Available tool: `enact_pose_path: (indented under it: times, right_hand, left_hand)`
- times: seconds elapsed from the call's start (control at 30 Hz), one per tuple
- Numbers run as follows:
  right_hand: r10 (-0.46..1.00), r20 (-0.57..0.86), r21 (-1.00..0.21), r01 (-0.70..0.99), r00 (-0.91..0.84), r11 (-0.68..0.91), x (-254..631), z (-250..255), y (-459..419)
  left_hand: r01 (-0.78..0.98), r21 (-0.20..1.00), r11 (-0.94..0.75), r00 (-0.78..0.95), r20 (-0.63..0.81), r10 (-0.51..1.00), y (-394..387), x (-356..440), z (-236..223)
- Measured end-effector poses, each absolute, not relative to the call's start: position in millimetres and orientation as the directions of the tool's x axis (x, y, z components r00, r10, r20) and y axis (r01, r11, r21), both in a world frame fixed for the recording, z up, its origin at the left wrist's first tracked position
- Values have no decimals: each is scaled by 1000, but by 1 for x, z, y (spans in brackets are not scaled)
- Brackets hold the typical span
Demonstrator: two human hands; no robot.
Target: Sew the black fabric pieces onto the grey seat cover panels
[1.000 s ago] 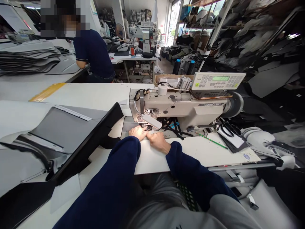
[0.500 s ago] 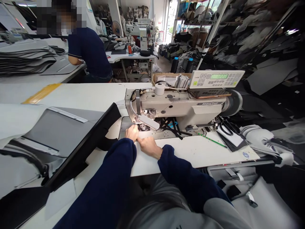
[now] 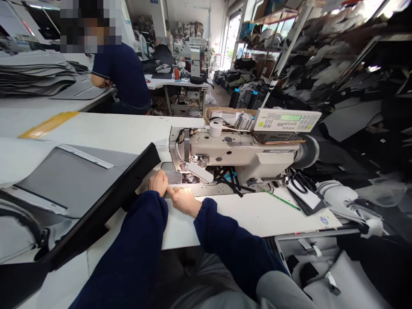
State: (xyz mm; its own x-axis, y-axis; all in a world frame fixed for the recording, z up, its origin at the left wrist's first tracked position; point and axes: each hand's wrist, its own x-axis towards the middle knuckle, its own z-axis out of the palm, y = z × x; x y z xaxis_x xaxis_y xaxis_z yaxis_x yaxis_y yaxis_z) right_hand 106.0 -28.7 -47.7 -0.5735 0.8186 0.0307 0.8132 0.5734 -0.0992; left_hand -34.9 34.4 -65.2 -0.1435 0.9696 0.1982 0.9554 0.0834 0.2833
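A beige sewing machine (image 3: 225, 148) stands on the white table. Dark metal parts (image 3: 191, 178) show in an opening in its bed, below the needle area. Left of that opening, my left hand (image 3: 157, 182) is closed at the edge of the metal bed plate (image 3: 174, 177). Close beside it, my right hand (image 3: 184, 201) has its fingers curled and its thumb side toward the left hand. Whatever the fingers pinch, if anything, is hidden. A long black strip (image 3: 128, 186) edging a grey panel (image 3: 80, 180) lies left of my left hand.
Black straps (image 3: 234, 182) and scissors (image 3: 299, 182) lie right of the hands. A control panel (image 3: 286, 120) sits atop the machine. Grey pieces (image 3: 334, 191) are piled at the table's right end. A co-worker (image 3: 122, 77) sits at a table behind, left.
Both hands have moved left, away from the opening under the needle area, staying close together. The view has shifted slightly.
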Motion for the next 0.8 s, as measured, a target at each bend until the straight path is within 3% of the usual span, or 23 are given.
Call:
enact_pose_path:
  times: [0.1,0.27,0.47,0.67,0.8]
  right_hand:
    - [812,110,-36,814,-573,579,147,-44,-38]
    - [871,209,55,895,-444,443,209,-49,-40]
    - [806,240,84,838,-542,539,180,-70,-33]
    - [789,245,60,821,-564,568,159,-65,-34]
    - [796,222,40,821,-562,569,153,-65,-37]
  left_hand:
    - [935,346,85,-164,207,964,36,-34,-69]
    - [830,529,177,-330,209,921,40,-36,-75]
    - [689,707,158,-378,165,911,41,-38,-71]
    - [346,913,214,-421,-52,906,38,-38,-69]
    - [123,973,194,-452,-119,884,35,-39,-67]
